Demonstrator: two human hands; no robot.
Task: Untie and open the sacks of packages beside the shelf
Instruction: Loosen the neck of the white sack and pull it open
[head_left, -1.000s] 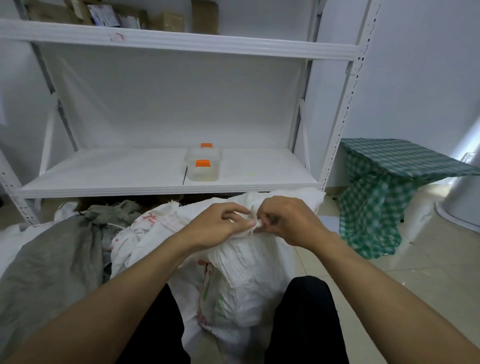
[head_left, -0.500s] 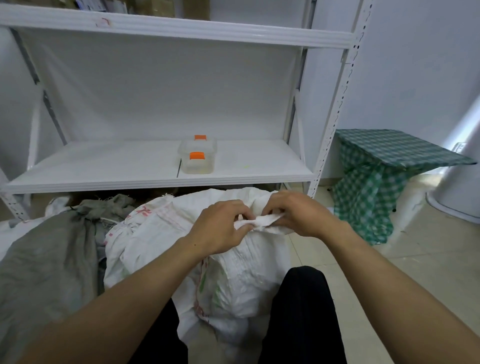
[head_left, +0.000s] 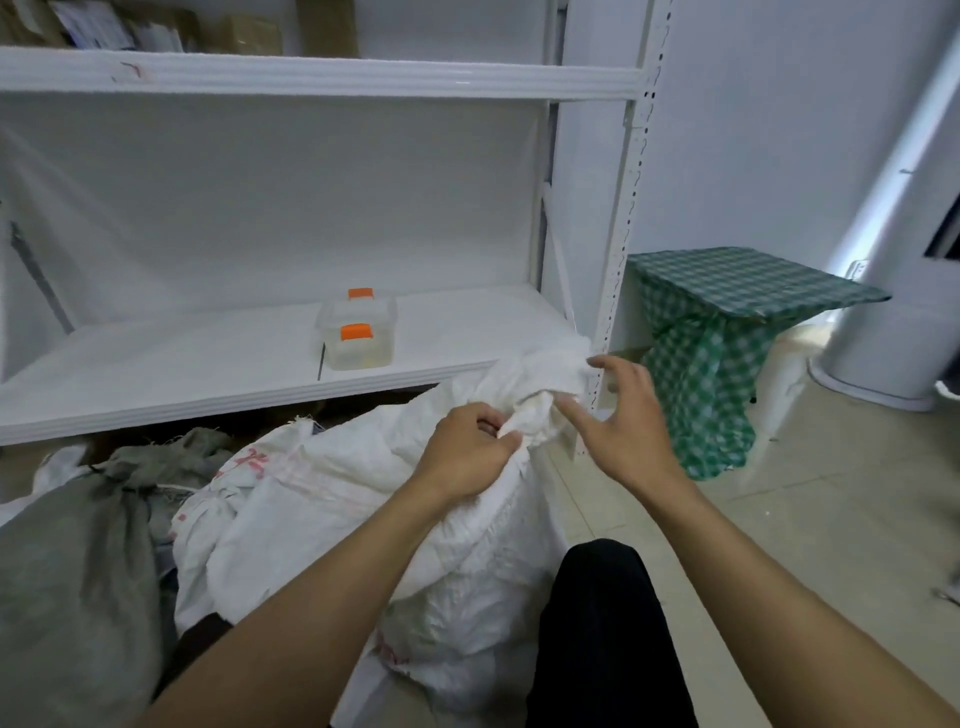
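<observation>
Both bare forearms reach forward, the left coming up from 7 o'clock, the right from 5 o'clock. The left hand (head_left: 470, 449) is knuckles-up, fingers curled tight, gripping the bunched neck of the white sack (head_left: 363, 493). The right hand (head_left: 626, 415), at its 3 o'clock, is spread wide with fingers splayed, thumb pointing toward 9 o'clock. Whether it touches the cloth, I can't tell.

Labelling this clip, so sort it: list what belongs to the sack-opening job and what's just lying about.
Job: white woven sack, its bunched neck gripped by the left hand; right hand, fingers spread beside the neck; grey sack, neck tied.
Lying about: clear box with orange latches on the white shelf; green checked cloth; cardboard parcels up top.
</observation>
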